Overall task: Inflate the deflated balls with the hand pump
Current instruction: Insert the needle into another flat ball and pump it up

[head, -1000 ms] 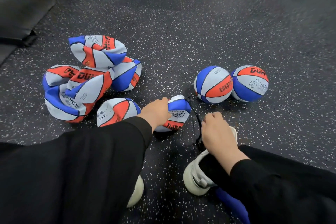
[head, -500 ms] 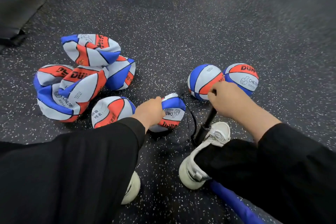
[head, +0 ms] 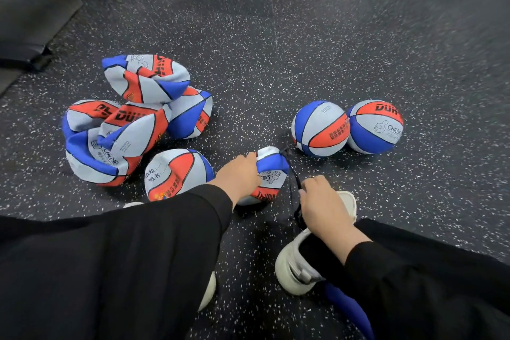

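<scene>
Your left hand (head: 239, 174) is curled over the half-flat ball (head: 271, 174) lying on the floor between your feet and the two round balls; the fingers grip its near side. That hold looks meant to keep the limp skin from sliding or rolling and to keep the valve end turned toward the hose, so the needle stays seated while air goes in.

Your right hand (head: 321, 205) is closed in a fist around the pump handle, low down just above your right shoe (head: 299, 265). The pump body is almost wholly hidden under the hand; only the thin black hose (head: 292, 168) shows, running up from the fist to the top right of the held ball. The shoe sits right at the pump's base, probably pinning it so one hand can work the stroke.

The two inflated balls (head: 320, 128) touch each other on the floor to the right, set apart from the rest, which reads as a finished group. The crumpled flat balls (head: 118, 130) are heaped to the left, with one partly rounded ball (head: 176, 174) just beside your left sleeve, likely next in line. A blue object (head: 347, 309) lies behind the right shoe; what it is cannot be told.
</scene>
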A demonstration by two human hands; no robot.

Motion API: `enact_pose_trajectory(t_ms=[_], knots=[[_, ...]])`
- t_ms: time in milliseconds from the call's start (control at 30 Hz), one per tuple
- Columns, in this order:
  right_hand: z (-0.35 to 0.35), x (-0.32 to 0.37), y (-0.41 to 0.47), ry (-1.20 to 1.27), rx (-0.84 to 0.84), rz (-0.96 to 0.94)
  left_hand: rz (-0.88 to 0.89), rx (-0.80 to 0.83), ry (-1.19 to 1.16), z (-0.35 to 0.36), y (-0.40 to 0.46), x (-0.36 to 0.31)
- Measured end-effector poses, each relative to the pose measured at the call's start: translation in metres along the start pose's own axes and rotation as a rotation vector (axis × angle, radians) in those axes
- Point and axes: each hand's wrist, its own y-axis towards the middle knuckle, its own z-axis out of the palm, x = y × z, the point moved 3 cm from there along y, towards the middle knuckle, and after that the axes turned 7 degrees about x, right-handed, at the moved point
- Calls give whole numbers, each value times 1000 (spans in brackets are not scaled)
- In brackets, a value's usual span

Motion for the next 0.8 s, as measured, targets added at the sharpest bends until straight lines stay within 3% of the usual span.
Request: enact_pose_trajectory(t_ms=[67,200,267,333,433,600,800], knots=[[-13,1,4,12,13,-5,-6,-2,-5,0,-1,-2],[-91,5,18,-6,-207,-14,-24,21,-3,2,0,-3],[-119,13,25,-65,-155,-26,-45,22,-12,2,1,-3],[-118,13,27,-120,-148,-14,-46,19,-10,1,2,-3],[-83,-2,18,-39,-338,19,-19,15,-3,1,2,-5],[-9,-10,6,-31,-145,45,-2,50,16,0,-1,1],[-3,-2,7,-27,-38,-58,-15,41,-5,2,-5,3]])
